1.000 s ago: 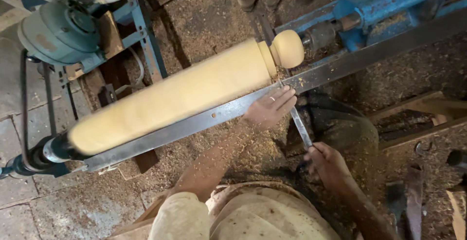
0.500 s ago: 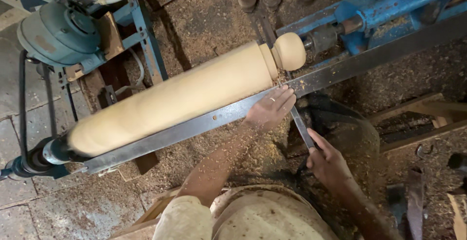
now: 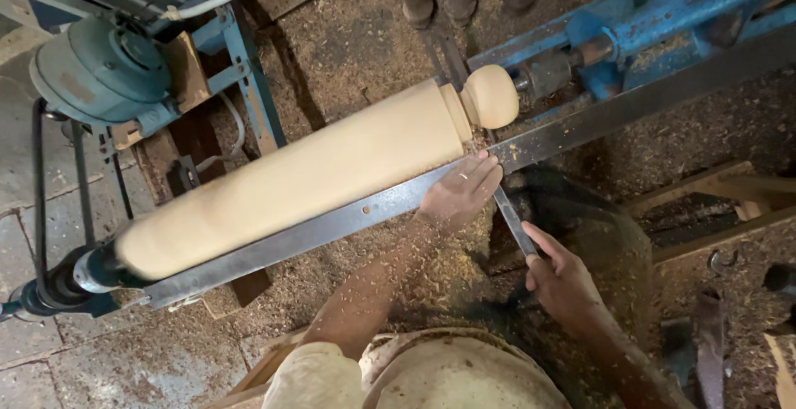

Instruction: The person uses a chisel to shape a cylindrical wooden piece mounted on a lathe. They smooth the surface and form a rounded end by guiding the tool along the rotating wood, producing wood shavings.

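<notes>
My left hand [image 3: 458, 193] flat on the steel tool rest [image 3: 332, 220], fingers pinning the chisel [image 3: 512, 220], my right hand [image 3: 562, 280] closed around its handle end, blade tip meeting the pale wooden cylinder [image 3: 290, 181] beside its turned knob [image 3: 491, 96]

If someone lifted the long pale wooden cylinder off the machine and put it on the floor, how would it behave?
The wooden cylinder looks thick and solid, so probably stiff and rather heavy. Its round, smooth surface suggests it would roll easily. The narrow neck before the knob may be its weakest point. Sawdust covering the floor might slow rolling somewhat.
</notes>
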